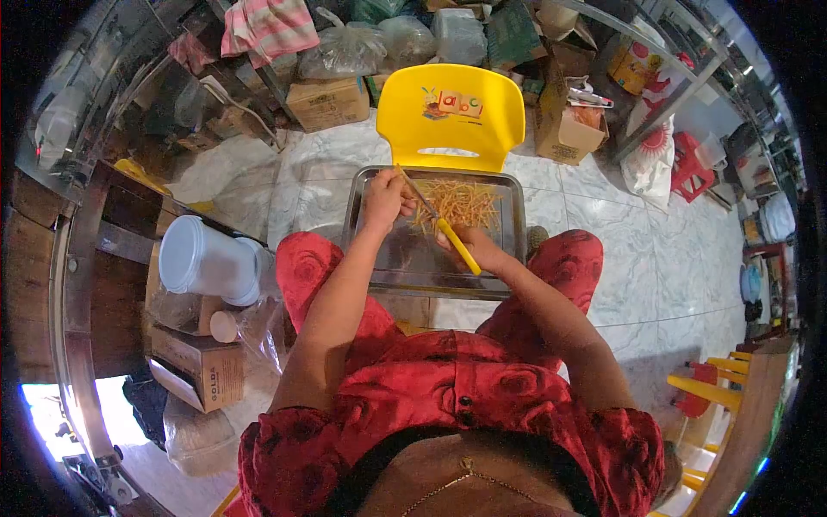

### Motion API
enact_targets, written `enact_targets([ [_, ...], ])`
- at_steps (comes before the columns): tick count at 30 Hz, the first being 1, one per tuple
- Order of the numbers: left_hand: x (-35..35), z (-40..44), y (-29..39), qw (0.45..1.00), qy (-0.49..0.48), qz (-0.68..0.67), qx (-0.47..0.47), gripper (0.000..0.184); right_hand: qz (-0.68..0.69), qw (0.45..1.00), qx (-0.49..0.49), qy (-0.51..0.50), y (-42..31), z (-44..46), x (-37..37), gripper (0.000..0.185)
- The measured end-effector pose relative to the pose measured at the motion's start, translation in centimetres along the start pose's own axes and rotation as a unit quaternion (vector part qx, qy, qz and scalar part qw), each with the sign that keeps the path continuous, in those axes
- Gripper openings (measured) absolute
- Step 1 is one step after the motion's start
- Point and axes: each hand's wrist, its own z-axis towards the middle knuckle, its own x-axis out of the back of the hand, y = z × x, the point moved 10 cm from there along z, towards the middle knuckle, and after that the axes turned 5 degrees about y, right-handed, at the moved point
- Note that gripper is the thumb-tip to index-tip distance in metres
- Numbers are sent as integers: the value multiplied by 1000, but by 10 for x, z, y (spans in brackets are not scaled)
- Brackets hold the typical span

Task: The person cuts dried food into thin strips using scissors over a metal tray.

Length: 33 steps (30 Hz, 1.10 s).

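Right fingers [445, 240] curl round the knife [457, 244] over the tray [392, 258], left fingers [407, 205] sit beside its blade [419, 195], grip unclear: one slip there could nick them!

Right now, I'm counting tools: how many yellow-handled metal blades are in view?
1: the yellow-handled metal blade, in the right hand, above the rectangular metal tray. Others may hide among the clutter.

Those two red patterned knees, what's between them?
The head view shows a rectangular silver metal tray, thin brownish strips, a yellow-handled tool, the left hand and right hand.
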Motion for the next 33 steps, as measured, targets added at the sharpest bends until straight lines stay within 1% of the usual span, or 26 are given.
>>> enact_targets([
  [5, 0, 0, 0, 1000, 3, 12, -9, 20, -8, 1000, -10, -7, 1, -1, -1, 40],
  [8, 0, -3, -1, 999, 14, 27, -13, 20, -15, 1000, 9, -8, -7, -3, 0, 40],
  [10, 0, -3, -2, 1000, 11, 25, -6, 20, -33, 999, -23, -5, 4, -1, 0, 40],
  [14, -2, -2, -5, 1000, 1, 28, -9, 20, -43, 999, -15, 0, 9, 1, 1, 39],
  [16, -1, -1, -8, 999, 3, 42, -5, 20, -91, 996, -13, 5, 10, 2, 3, 41],
  [17, -1, -1, -9, 998, 4, 55, -3, 19, -91, 996, -13, 5, 11, 2, 3, 41],
  [19, -2, -1, -11, 999, 4, 49, 1, 18, -121, 992, 19, 12, 7, 3, 5, 45],
  [20, -2, -1, -12, 999, 5, 42, 5, 18, -121, 992, 19, 12, 6, 3, 5, 45],
  [22, -1, 0, -16, 999, 2, 50, 10, 16, -172, 985, 7, 22, 7, 3, 8, 51],
  [26, -2, -3, -17, 997, 7, 76, 16, 13, -198, 980, -4, 29, 15, 4, 10, 55],
  [28, -2, -4, -18, 998, 15, 59, 15, 15, -239, 971, -8, 20, 24, 8, 9, 65],
  [30, 0, -2, -22, 999, 23, 43, 16, 18, -245, 969, -16, 10, 19, 5, 9, 65],
  [33, -1, 1, -27, 998, 18, 60, 28, 18, -242, 970, -20, 4, 23, 5, 8, 65],
])
